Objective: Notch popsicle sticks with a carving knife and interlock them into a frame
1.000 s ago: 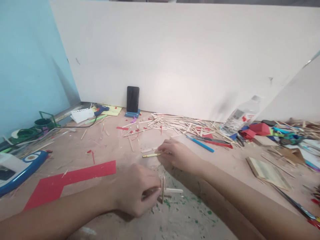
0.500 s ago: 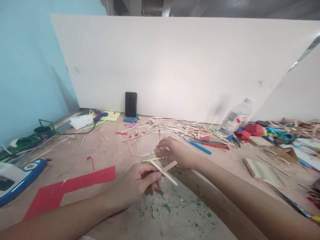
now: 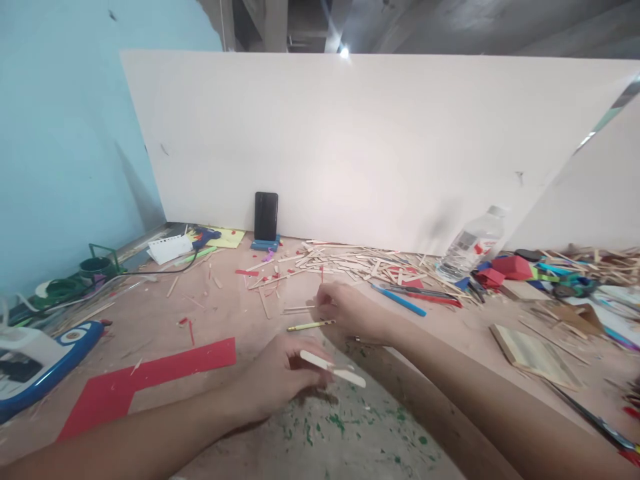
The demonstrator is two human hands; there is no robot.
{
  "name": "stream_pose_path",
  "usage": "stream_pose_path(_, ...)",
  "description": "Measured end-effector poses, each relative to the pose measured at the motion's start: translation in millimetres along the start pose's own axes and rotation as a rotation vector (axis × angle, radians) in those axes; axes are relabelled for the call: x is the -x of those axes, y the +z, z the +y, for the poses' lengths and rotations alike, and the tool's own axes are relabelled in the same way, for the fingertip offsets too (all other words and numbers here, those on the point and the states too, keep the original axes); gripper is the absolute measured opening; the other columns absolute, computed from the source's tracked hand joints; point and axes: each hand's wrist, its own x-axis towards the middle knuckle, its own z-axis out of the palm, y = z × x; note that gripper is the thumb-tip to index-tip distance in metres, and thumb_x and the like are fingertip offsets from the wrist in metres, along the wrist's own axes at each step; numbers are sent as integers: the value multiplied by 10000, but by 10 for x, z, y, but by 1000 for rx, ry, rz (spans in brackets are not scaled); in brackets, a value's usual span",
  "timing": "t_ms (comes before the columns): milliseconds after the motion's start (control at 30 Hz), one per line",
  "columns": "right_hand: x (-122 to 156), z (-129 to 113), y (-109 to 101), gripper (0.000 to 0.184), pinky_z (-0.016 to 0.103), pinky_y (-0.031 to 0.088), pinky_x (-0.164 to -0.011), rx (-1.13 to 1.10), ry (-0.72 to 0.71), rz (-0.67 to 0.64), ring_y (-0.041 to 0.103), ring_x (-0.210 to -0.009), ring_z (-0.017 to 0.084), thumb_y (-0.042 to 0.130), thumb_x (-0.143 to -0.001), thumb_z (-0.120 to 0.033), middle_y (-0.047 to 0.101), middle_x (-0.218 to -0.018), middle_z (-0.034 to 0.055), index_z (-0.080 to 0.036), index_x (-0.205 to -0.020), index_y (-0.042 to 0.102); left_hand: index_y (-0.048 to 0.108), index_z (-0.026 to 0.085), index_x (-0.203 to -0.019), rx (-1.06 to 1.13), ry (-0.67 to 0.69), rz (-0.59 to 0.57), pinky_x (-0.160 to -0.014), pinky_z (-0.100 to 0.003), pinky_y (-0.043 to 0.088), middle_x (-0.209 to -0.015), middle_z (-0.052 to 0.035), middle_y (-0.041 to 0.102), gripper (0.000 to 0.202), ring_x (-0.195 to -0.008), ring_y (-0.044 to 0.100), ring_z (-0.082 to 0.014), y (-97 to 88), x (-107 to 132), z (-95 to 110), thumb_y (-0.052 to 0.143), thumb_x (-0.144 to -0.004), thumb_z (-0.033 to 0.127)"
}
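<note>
My left hand (image 3: pixel 287 370) is closed on a pair of crossed wooden craft sticks (image 3: pixel 333 369), which jut out to the right past the fingertips. The nearer stick shows its flat face; the other is mostly hidden behind it. Farther forward, my right hand (image 3: pixel 355 313) has its fingers curled down at the end of a single craft stick (image 3: pixel 299 309), which looks thin and edge-on. A short yellow pencil (image 3: pixel 310 326) lies on the tabletop just below that stick, its right end against the right hand.
A heap of craft sticks (image 3: pixel 350 261) lies by the white panel. Near it are a blue pen (image 3: pixel 400 301), a water bottle (image 3: pixel 473 243) and a phone on a stand (image 3: pixel 266 217). Red paper (image 3: pixel 185 365) and a blue-white device (image 3: pixel 55 363) lie left, a wooden block (image 3: pixel 535 357) right.
My right hand's fingers have curled in at the single craft stick, which has turned edge-on. My left hand has tilted the crossed sticks, and the view has shifted slightly.
</note>
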Motion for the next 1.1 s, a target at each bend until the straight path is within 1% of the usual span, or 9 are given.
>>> stream_pose_path(133, 285, -153, -219, 344, 413, 609, -844, -318, 30, -42, 693, -982, 213, 655, -1016, -400, 684, -1192, 88, -161, -1262, 642, 796, 137, -784, -57, 6, -18, -630, -248, 454, -801, -19, 660, 176, -725, 591, -140, 5, 7, 11, 856, -774, 301)
stream_pose_path(200, 471, -232, -329, 322, 337, 571, -747, -479, 34, -33, 660, -757, 155, 660, -1009, -414, 701, -894, 26, -148, -1189, 671, 783, 132, -773, -40, -5, -19, -649, -256, 469, -782, -18, 659, 181, -725, 603, -146, -10, 3, 19, 835, -785, 305)
stream_pose_path(300, 750, -353, -427, 287, 272, 499, -685, -689, 65, 20, 602, -685, 117, 725, -956, -400, 667, -769, -4, -158, -1110, 736, 775, 132, -830, 1, -31, -44, -691, -264, 511, -792, -20, 687, 189, -731, 616, -145, -52, 7, 28, 821, -796, 312)
stream_pose_path(433, 1003, -467, -370, 165, 230, 396, -549, -897, 121, 83, 512, -576, 84, 743, -925, -334, 564, -648, -36, -181, -977, 774, 759, 136, -902, 43, -63, -185, -724, -278, 571, -840, -36, 703, 240, -755, 624, -143, -118, 16, 45, 784, -863, 372)
stream_pose_path(567, 1089, -490, -182, 150, 222, 351, -497, -1033, 161, 41, 494, -544, 84, 758, -906, -321, 541, -616, -28, -179, -948, 784, 745, 138, -926, 63, -96, -309, -741, -316, 616, -880, -50, 680, 249, -825, 666, -179, -137, 14, 76, 765, -893, 384)
stream_pose_path(700, 1119, -482, -50, 181, 225, 342, -479, -1132, 171, -19, 493, -530, 96, 760, -906, -354, 535, -600, -23, -180, -951, 786, 747, 133, -988, 57, -112, -333, -727, -341, 623, -906, -76, 685, 272, -874, 691, -222, -130, 8, 109, 731, -914, 394)
stream_pose_path(800, 1147, -491, -18, 186, 229, 328, -485, -1143, 154, -13, 484, -515, 98, 749, -923, -361, 535, -556, -23, -181, -951, 786, 778, 125, -976, -7, -95, -330, -838, -344, 596, -955, -95, 717, 242, -927, 674, -217, -147, 6, 139, 700, -939, 351)
stream_pose_path(933, 1187, -508, -10, 172, 241, 340, -503, -1087, 109, 44, 497, -531, 104, 723, -953, -359, 549, -576, -25, -202, -951, 791, 803, 151, -1058, -83, -74, -351, -1024, -370, 501, -1101, -90, 750, 220, -1094, 653, -240, -170, 15, 174, 657, -959, 282)
stream_pose_path(1100, 1217, -524, -10, 196, 252, 361, -540, -977, 25, 27, 498, -569, 103, 678, -999, -368, 551, -610, -26, -218, -995, 804, 798, 162, -1092, -131, -80, -348, -1026, -365, 482, -1084, -72, 768, 226, -1058, 669, -222, -159, 24, 191, 634, -957, 240)
